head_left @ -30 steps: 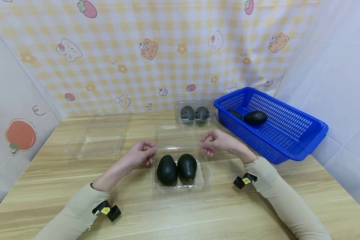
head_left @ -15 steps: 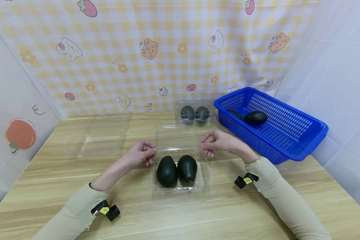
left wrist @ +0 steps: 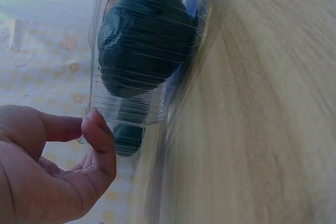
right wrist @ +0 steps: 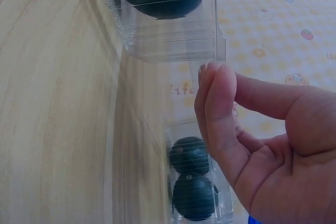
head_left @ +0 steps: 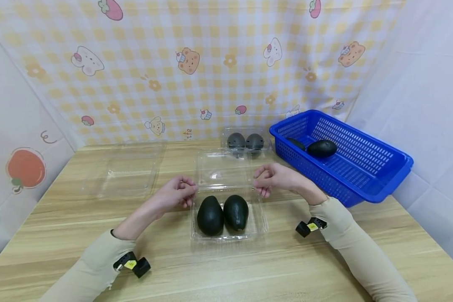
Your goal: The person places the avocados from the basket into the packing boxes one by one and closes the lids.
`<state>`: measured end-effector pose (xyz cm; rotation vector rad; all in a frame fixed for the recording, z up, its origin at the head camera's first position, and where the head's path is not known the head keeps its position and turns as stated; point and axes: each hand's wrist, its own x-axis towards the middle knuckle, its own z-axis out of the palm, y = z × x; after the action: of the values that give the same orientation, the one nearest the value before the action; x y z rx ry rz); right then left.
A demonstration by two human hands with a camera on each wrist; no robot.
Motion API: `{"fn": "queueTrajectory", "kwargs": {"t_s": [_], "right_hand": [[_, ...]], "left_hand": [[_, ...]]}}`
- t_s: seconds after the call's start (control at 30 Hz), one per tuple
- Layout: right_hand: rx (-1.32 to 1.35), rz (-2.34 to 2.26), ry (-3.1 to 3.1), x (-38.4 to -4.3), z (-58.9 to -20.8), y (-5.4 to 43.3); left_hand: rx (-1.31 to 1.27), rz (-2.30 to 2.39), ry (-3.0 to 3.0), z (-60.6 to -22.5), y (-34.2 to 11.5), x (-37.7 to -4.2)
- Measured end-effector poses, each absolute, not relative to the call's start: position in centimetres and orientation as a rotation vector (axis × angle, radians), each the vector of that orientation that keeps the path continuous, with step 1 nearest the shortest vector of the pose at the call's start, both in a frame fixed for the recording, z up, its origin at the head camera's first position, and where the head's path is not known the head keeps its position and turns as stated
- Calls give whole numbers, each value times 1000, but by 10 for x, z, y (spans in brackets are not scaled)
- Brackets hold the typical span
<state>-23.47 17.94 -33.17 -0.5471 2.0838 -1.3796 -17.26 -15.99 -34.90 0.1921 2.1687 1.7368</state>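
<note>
In the head view, a clear plastic clamshell box [head_left: 226,238] lies on the table with its lid [head_left: 226,165] lifted away at the back. Two dark green avocados [head_left: 210,216] sit side by side in its base. My left hand [head_left: 176,193] pinches the box's left edge near the hinge between thumb and fingers. On the opposite edge, my right hand [head_left: 274,179] does the same. Both wrist views show thumb and fingertips meeting at the thin plastic rim, and ribbed walls with an avocado [left wrist: 144,40] behind.
Behind stands a closed clear box with two dark avocados [head_left: 245,141]. A blue perforated basket [head_left: 336,182] at the right holds dark avocados [head_left: 322,148]. An open clear box [head_left: 128,178] lies on the left of the wooden table [head_left: 226,277]. A checked cloth [head_left: 226,84] hangs behind.
The lid's far edge has shifted slightly upward in the head view, toward the box at the back. Both hands keep nearly the same place and hold.
</note>
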Motion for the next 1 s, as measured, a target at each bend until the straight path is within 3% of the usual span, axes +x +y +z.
{"fn": "queueTrajectory", "kwargs": {"t_s": [1.0], "right_hand": [[-515, -1438, 2220, -233, -333, 173]], "left_hand": [[172, 1758, 2274, -350, -159, -175]]}}
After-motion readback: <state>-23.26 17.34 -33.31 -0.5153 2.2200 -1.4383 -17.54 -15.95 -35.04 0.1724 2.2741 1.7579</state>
